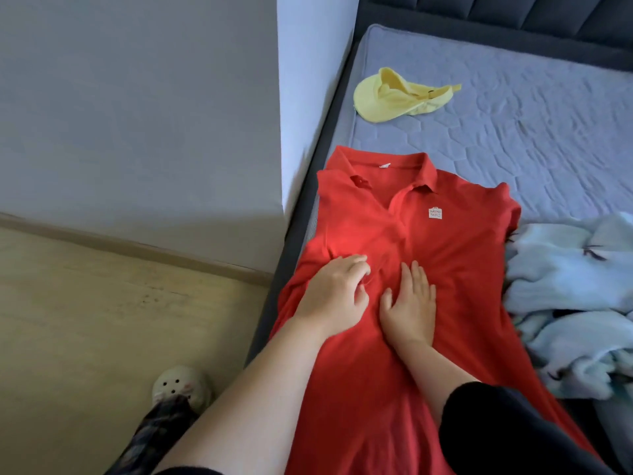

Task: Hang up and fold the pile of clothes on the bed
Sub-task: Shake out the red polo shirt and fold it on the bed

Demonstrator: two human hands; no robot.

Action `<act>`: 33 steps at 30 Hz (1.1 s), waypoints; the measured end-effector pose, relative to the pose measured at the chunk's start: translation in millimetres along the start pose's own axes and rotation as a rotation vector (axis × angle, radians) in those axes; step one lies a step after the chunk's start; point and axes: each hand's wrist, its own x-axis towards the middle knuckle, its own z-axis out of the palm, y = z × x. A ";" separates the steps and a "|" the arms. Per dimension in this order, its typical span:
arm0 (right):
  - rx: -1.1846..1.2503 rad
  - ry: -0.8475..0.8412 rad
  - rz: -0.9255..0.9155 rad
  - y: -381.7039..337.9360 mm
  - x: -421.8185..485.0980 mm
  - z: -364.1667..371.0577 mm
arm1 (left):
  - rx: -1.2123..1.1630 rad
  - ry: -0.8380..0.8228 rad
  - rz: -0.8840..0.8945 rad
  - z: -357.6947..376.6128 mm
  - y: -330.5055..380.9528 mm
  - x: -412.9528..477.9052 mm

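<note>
A pale grey wall is met by a light beige floor, a skirting board being run along the joint. A dark-framed bed is set beside the wall's corner; its blue-grey quilted mattress is backed by a padded dark headboard. Soft light is cast.

The red polo is cut off below; the blue pile, rightward.

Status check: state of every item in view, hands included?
red polo shirt: spread front-up on the mattress, placket unbuttoned
left hand: on the shirt, fingers bent; pinch unclear
right hand: flat on the shirt, fingers straight
yellow cap: collapsed, lying on the mattress
light blue clothes: crumpled heap, unfolded
</note>
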 end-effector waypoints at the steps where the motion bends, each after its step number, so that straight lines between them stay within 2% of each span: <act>1: 0.000 0.003 -0.001 1.1 1.1 1.7 | 0.019 0.039 0.010 3.7 -1.7 -5.9; 3: 0.002 0.016 -0.009 2.3 2.0 3.8 | 0.082 0.136 0.043 6.7 -3.7 -9.1; 5: 0.007 0.030 -0.018 2.2 2.3 4.8 | 0.073 0.206 -0.057 10.0 -3.5 -7.5; 9: 0.010 0.040 -0.022 2.3 3.0 4.6 | -0.016 0.210 -0.542 16.9 -1.5 -13.1; 11: 0.007 0.031 -0.024 1.5 3.2 4.4 | -0.091 0.141 -0.794 15.4 -3.9 -12.2; 14: 0.008 0.007 -0.009 1.7 4.7 3.8 | -0.603 0.082 -1.368 5.8 -11.0 2.6; 16: 0.037 -0.034 0.005 0.9 6.9 0.2 | -0.983 0.120 -1.568 -1.4 -15.7 3.9; 19: 0.140 -0.137 0.069 -4.1 18.0 -13.6 | -1.426 0.273 -1.487 -3.4 -15.8 -7.2; 22: 0.261 -0.217 0.203 -16.6 47.9 -42.7 | -1.705 0.413 -1.375 -0.3 -8.5 -8.5; 25: 0.465 -0.198 0.312 -34.9 82.9 -67.7 | -1.837 0.436 -1.365 -2.8 -7.1 -2.9; 28: 0.680 -0.282 0.400 -57.3 98.3 -69.1 | -1.869 0.398 -1.298 -7.8 -12.4 -0.6; 33: 0.846 -0.253 0.654 -70.5 91.2 -60.8 | -1.977 0.382 -1.332 -19.0 -21.8 -3.1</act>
